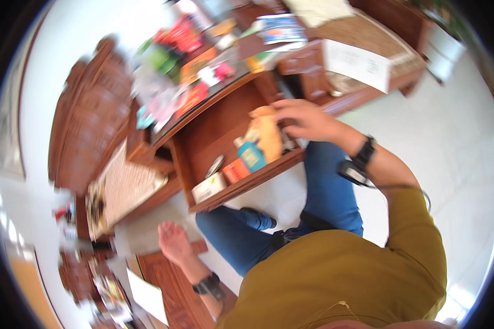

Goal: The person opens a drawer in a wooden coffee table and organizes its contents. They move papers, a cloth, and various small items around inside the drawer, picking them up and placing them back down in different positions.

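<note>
An open wooden drawer (214, 123) stands before me, above my knees. Inside, along its front, lie a white box (209, 188), an orange-red box (236, 170), a teal bottle (251, 155) with a pale cap and a crumpled orange-yellow bag (269, 133). A small metallic object (215, 166) rests behind the white box. My right hand (302, 119) is over the drawer's right side, fingertips beside the bag's top; whether it touches anything is blurred. Low on the left, away from the drawer, my left hand (175, 242) hangs palm up with nothing in it.
The tabletop (238, 78) above the drawer is crowded with plastic bags, red packets and papers. A white sheet (356, 63) overhangs a wooden seat at the right. Another carved wooden seat (127, 185) is at the left. A wooden stool (168, 279) stands near my left arm.
</note>
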`<state>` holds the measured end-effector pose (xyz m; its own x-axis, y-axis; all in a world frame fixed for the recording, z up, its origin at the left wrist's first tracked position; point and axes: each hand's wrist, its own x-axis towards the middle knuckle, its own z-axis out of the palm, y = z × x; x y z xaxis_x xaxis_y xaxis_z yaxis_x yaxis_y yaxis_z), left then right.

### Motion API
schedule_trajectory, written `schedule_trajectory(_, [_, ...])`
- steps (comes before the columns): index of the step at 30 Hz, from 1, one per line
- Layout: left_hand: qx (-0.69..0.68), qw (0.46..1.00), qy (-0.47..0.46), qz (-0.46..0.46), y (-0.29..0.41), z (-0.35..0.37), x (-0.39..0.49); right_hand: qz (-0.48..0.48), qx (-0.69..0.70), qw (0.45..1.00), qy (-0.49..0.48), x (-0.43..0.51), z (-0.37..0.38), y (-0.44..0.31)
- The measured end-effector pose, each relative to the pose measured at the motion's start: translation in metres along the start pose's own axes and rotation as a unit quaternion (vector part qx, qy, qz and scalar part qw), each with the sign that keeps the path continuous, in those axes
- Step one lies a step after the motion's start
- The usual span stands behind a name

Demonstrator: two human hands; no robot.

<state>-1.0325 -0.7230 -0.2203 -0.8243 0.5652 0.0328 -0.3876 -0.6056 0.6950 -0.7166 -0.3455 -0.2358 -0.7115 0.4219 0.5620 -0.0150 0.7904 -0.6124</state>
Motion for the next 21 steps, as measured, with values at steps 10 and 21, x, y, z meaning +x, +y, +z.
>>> schedule_trajectory(10, [-0.02,0.999,0.043,-0.02,-0.001,0.006,0.02,0.426,-0.29,0.766,0.383,-0.142,-0.134,0.19])
schedule_trajectory(21, [-0.031,0.996,0.077,-0.044,-0.02,0.005,0.029,0.633,0.277,0.612,0.384,-0.193,-0.18,0.316])
